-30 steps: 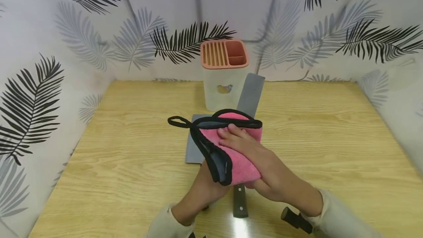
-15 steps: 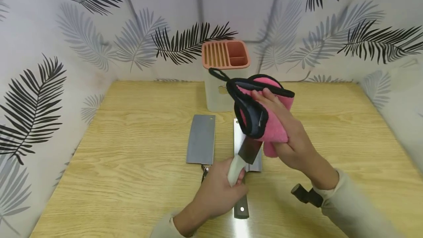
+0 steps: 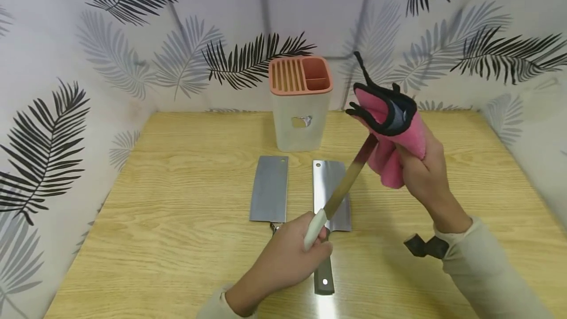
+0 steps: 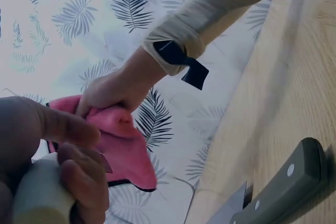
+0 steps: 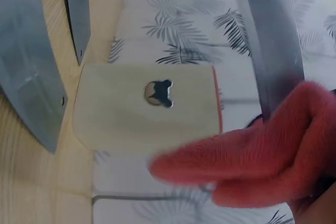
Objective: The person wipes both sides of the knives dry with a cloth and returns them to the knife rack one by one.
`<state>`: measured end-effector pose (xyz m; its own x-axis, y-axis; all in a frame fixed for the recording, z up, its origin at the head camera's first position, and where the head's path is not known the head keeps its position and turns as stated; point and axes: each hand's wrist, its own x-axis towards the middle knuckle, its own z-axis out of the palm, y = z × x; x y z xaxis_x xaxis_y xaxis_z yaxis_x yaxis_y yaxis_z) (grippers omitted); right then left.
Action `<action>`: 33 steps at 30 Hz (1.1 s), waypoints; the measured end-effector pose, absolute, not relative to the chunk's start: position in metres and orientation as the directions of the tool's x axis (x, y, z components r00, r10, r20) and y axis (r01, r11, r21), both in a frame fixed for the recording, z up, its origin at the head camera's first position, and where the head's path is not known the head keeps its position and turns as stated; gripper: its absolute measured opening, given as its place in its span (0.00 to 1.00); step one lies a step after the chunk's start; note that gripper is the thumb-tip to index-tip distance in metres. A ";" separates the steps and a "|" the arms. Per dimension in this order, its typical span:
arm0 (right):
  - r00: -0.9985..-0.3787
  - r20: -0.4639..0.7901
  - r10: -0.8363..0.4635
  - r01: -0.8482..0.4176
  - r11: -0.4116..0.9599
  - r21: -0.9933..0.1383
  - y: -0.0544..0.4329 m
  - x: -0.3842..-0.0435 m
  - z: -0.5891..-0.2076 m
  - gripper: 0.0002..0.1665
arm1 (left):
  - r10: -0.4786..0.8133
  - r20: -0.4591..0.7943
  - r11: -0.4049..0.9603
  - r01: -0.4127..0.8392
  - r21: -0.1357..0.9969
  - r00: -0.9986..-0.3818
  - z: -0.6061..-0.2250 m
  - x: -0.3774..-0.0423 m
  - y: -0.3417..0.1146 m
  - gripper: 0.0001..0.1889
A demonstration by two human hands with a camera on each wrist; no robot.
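In the head view my left hand (image 3: pixel 288 255) grips the pale handle of a knife (image 3: pixel 343 192), whose long blade slants up to the right above the table. My right hand (image 3: pixel 427 174) holds a folded pink cloth (image 3: pixel 414 134) with black edging round the far part of that blade, hiding the tip. Below the knife lies a cleaver (image 3: pixel 341 218) with a dark riveted handle, and left of it another cleaver (image 3: pixel 268 188), its handle mostly behind my left hand. The left wrist view shows fingers curled round the knife handle (image 4: pixel 42 192).
A cream knife holder (image 3: pixel 290 134) with an orange slotted top stands at the back of the wooden table (image 3: pixel 186 186). Leaf-patterned fabric (image 3: pixel 177 53) hangs behind and at both sides. A dark clip-like piece (image 3: pixel 425 246) sits at my right sleeve.
The cloth has slid with my right hand up and right along the blade, uncovering more of it near the handle. My left hand came into sight from under the cloth, still gripping the knife.
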<state>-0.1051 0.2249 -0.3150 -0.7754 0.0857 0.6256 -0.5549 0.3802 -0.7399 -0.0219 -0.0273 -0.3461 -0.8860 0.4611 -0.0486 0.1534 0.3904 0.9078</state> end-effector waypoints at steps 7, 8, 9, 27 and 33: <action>-0.851 0.460 0.254 -0.319 0.445 -0.837 0.259 -0.123 -0.319 0.10 | 0.466 -0.175 0.432 0.050 0.901 -0.867 -0.345 -0.031 -0.041 0.12; -0.858 0.441 0.264 -0.288 0.465 -0.838 0.265 -0.126 -0.319 0.08 | 0.459 -0.188 0.439 0.038 0.898 -0.869 -0.345 -0.032 -0.045 0.13; -0.862 0.424 0.277 -0.253 0.491 -0.834 0.270 -0.129 -0.320 0.08 | 0.449 -0.193 0.449 0.034 0.893 -0.873 -0.345 -0.034 -0.049 0.14; -0.866 0.482 0.135 -0.082 0.911 -0.404 0.340 -0.158 -0.351 0.13 | -0.046 -0.034 0.859 -0.057 0.509 -0.998 -0.383 -0.065 -0.120 0.22; -0.917 0.399 -0.008 -0.091 0.978 -0.190 0.357 -0.167 -0.376 0.23 | -0.085 -0.057 0.883 -0.102 0.458 -0.995 -0.392 -0.071 -0.125 0.19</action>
<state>-0.1669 0.3569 -0.3755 -0.9170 -0.0077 0.3989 -0.0910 0.9775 -0.1902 -0.0709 -0.1250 -0.3922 -0.9948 -0.0851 -0.0567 -0.1017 0.8829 0.4584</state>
